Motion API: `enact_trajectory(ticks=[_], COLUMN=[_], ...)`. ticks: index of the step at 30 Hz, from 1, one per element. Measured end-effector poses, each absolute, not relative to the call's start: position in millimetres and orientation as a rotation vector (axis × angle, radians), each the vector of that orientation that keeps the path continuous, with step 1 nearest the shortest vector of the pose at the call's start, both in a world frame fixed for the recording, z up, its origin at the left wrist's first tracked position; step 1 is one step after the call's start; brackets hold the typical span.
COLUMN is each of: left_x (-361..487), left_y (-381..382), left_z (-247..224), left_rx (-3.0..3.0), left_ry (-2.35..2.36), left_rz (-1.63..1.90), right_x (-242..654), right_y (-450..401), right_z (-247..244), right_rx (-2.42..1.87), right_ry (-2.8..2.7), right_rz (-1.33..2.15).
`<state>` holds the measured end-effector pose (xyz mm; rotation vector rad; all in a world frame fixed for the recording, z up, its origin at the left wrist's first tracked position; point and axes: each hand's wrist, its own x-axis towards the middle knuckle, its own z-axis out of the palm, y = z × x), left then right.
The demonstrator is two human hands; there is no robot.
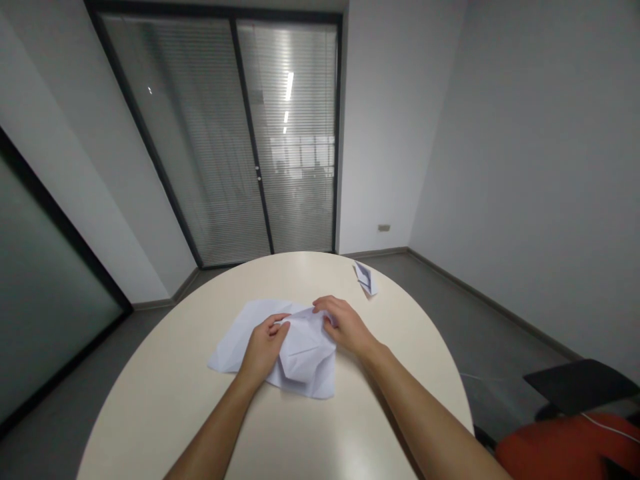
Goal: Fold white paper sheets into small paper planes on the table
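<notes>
Between my two hands is a creased sheet of white paper point(307, 350), its near part slightly raised and wrinkled with fold lines. My left hand point(267, 343) pinches its left side, thumb and fingers closed on the edge. At the upper right corner my right hand point(343, 323) grips the same sheet between thumb and curled fingers. Under and left of it, more white paper point(235, 337) lies flat on the table; I cannot tell whether it is a separate sheet. Beyond my right hand, a small folded paper piece point(367, 279) rests near the table's far right edge.
The round cream table point(165, 393) carries all the paper. A red chair seat point(560, 450) with a black armrest point(580, 385) stands at the lower right. Behind the table are a glass door with blinds point(295, 147) and a white wall point(390, 133).
</notes>
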<state>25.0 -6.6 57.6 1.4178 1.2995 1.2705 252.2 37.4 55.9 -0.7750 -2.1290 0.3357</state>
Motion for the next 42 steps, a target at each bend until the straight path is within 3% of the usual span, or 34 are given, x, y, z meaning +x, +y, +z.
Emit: enact_trajectory(ticks=[15,24,38,42], left_x=[24,20,31,37], left_y=[0,1,-21,-19], left_z=[51,46,48,46], left_rx=[1.491,1.451,1.601,1.502], left_ry=[1.323,1.311,0.950,1.117], left_rz=[1.263,1.345,1.338,1.351], right_x=[258,255,243,248], right_y=[42,37,47,43], right_z=[56,59,50,54], right_rx=[-0.766,-0.751,-0.972,-0.983], right_ry=[-2.093,-1.691,-1.129,-1.045], right_rz=[0.549,1.034,0.706,0.732])
